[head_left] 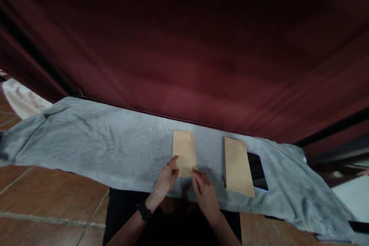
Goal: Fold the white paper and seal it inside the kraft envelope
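Note:
A flat tan paper bag (184,148), seemingly with a fold along its right side, lies on the grey cloth in front of me. My left hand (168,177) grips its lower left edge, thumb on top and the other fingers curled at the side. At the lower right corner, my right hand (205,191) pinches the bottom edge between thumb and fingers. To the right of my hands rests a stack of similar tan paper bags (238,167), which neither hand touches.
A phone or tablet with a dark screen (257,171) lies partly under the stack's right side. The grey cloth (121,142) covers a long narrow surface. A dark red panel (184,65) rises behind it. Tiled floor (52,200) shows below.

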### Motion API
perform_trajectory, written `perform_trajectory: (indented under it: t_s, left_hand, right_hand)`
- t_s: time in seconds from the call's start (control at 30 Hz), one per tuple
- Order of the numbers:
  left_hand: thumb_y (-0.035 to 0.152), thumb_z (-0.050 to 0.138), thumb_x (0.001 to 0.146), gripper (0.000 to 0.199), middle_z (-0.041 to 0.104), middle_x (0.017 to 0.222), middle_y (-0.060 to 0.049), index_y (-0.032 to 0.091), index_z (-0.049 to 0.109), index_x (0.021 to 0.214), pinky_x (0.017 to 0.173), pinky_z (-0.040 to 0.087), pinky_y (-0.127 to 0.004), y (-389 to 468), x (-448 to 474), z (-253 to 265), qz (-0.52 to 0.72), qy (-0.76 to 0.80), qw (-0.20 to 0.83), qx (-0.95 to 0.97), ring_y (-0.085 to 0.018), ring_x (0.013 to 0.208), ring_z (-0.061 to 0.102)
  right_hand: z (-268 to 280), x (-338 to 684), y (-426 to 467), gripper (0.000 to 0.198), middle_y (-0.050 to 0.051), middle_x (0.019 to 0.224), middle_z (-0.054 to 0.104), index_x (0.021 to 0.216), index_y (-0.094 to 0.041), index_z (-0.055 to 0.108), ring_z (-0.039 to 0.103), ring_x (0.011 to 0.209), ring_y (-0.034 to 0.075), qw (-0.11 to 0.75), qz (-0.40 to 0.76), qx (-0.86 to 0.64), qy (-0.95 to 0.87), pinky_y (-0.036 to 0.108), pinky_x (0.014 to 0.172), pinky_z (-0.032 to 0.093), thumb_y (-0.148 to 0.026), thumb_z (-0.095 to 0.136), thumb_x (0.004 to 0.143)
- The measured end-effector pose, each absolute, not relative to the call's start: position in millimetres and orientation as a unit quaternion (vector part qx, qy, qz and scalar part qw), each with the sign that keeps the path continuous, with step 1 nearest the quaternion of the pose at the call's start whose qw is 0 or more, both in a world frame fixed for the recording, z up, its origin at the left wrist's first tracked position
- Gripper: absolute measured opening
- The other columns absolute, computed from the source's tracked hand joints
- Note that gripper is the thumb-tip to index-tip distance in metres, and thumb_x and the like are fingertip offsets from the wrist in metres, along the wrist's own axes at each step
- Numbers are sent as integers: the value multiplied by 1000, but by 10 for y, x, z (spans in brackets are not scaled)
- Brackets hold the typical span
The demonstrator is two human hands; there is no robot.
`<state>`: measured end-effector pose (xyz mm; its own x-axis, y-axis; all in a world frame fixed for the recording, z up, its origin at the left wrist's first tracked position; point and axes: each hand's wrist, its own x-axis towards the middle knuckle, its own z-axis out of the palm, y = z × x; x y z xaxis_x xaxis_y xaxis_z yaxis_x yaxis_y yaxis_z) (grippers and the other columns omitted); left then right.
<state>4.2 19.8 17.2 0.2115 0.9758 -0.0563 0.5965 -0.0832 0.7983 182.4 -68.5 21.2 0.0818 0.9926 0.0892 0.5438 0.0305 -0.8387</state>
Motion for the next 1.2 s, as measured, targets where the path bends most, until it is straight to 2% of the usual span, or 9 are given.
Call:
perform_trajectory:
  t_s: [0.03,0.1,0.2,0.27,0.37,0.47,0.7,0.93,1.2]
  left_hand:
    - [5,47,78,61,71,119,-9,16,57,137,96,53,-35,182,30,178,243,576,335,705,-21,106,68]
    - [6,45,83,55,70,120,-12,15,58,136,96,52,-37,142,19,198,201,596,256,734,-23,107,67]
    - [14,45,91,45,66,122,-17,14,59,134,98,50,-44,145,79,219,179,596,123,773,-29,113,63]
    - [19,43,96,44,58,138,-18,14,55,139,106,44,-47,248,190,198,196,541,80,814,-30,129,53]
    - [30,37,102,48,40,156,-15,14,45,147,118,30,-48,570,417,114,194,453,85,866,-29,147,32]
    - [38,35,103,53,40,157,-13,14,42,150,122,21,-47,975,603,35,164,422,109,885,-26,148,30]
    - [37,31,102,57,30,162,-12,13,33,154,124,9,-44,1452,689,0,123,385,131,905,-23,151,22]
    - [40,32,104,56,31,162,-10,15,35,154,124,11,-39,1246,570,-25,126,343,143,920,-20,151,22]
    - [36,36,103,54,31,162,-10,15,36,153,124,12,-39,993,464,91,135,313,176,923,-20,151,22]
  right_hand:
    - [199,1848,-706,37,7,133,65,128,-24,65,58,125,24,348,232,-615,-669,46,112,42,-32,42,100]
    - [157,1872,-738,41,5,145,56,140,-24,56,50,135,23,280,142,-590,-744,46,119,33,-27,45,101]
    - [75,1873,-758,44,5,150,51,145,-21,50,47,138,21,222,61,-580,-781,43,121,30,-26,46,101]
    - [35,1873,-754,45,6,149,51,146,-20,49,47,138,21,210,34,-579,-787,43,121,29,-26,47,101]
    - [29,1884,-741,46,6,147,53,147,-21,48,49,137,22,217,43,-572,-790,44,121,30,-26,47,101]
    - [80,1892,-734,48,5,148,52,149,-23,46,48,138,22,226,84,-574,-783,45,121,32,-25,46,101]
    - [173,1879,-714,48,5,148,52,147,-24,47,49,137,24,241,133,-581,-766,49,119,35,-22,48,100]
    - [181,1905,-701,48,5,149,51,148,-25,47,47,139,25,225,155,-577,-770,50,119,34,-22,48,99]
    - [212,1929,-711,47,6,147,53,146,-26,49,49,137,25,228,168,-577,-766,50,119,34,-21,47,99]
